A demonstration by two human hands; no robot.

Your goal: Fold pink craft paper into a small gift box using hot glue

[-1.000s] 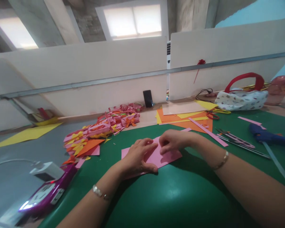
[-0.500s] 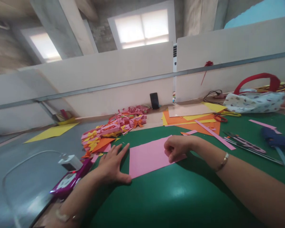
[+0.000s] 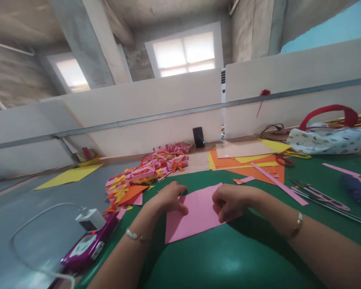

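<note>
A sheet of pink paper point(image 3: 192, 220) lies flat on the green mat point(image 3: 216, 257) in front of me. Over its left part is my left hand point(image 3: 172, 198), thumb and fingers curved with a gap between them, holding nothing I can see. My right hand point(image 3: 233, 200) rests on the sheet's right part with its fingers curled in. Whatever those fingers grip, if anything, is hidden. A bit of pink paper shows past the right hand's lower side.
A heap of pink, orange and yellow paper pieces point(image 3: 147, 172) lies behind to the left. Orange sheets point(image 3: 261, 172), scissors point(image 3: 284, 161) and a cloth bag point(image 3: 325, 140) sit to the right. A purple device point(image 3: 87, 249) with a white plug stands at left. A phone point(image 3: 198, 137) leans on the partition.
My left hand has moved from the sheet's left edge rightward onto it, its fingers drawn in. My right hand stays curled on the right part. The view has tilted slightly upward.
</note>
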